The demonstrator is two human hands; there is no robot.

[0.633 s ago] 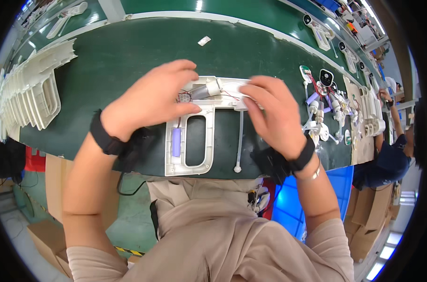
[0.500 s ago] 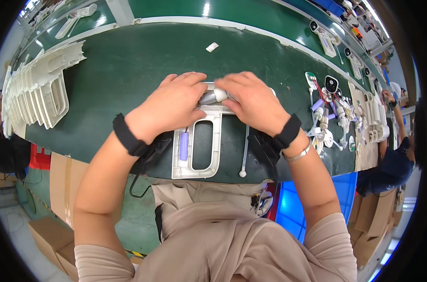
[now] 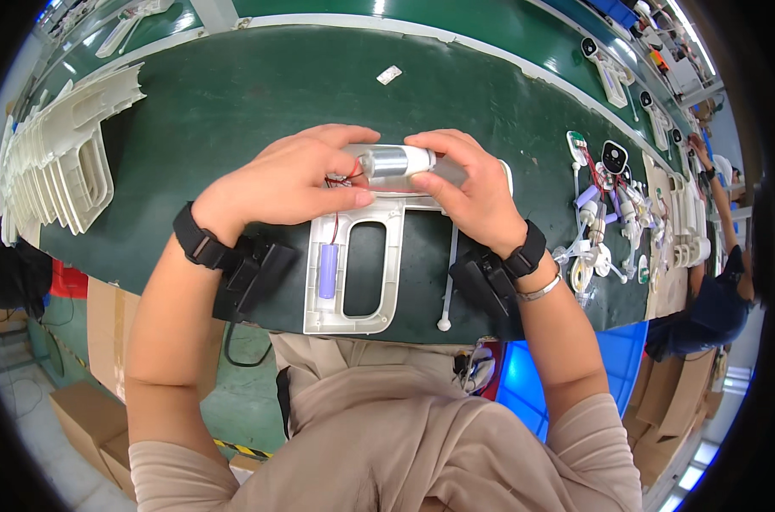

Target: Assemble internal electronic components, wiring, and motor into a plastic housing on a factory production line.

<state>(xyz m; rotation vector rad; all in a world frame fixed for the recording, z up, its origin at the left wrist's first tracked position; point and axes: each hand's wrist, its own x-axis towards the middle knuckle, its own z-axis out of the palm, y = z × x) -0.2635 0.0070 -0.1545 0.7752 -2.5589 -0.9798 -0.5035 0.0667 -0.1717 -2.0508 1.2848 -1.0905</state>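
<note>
A silver cylindrical motor with a white end [image 3: 389, 161] lies crosswise between my hands, over the upper part of a white plastic handle shell [image 3: 393, 256]. My right hand [image 3: 477, 189] pinches its white end between thumb and fingers, with a clear piece beside it partly covered by the palm. My left hand [image 3: 289, 177] curls round the wired end, its thumb along the shell; its exact grip is partly hidden. Red and black wires [image 3: 345, 179] show between those fingers. A purple battery cell [image 3: 328, 271] sits in the shell's left side, joined to a wire.
Stacked white shells [image 3: 67, 166] stand at the left. A thin white rod [image 3: 448, 282] lies right of the handle shell. At the right are heaped wired parts [image 3: 605, 209] and purple cells. A small white piece [image 3: 389, 75] lies farther back. Another person [image 3: 712, 282] works at far right.
The motor has come up into clearer view, and my hands have spread apart along it. Red wires now show by my left hand. The shell has shifted slightly left and nearer.
</note>
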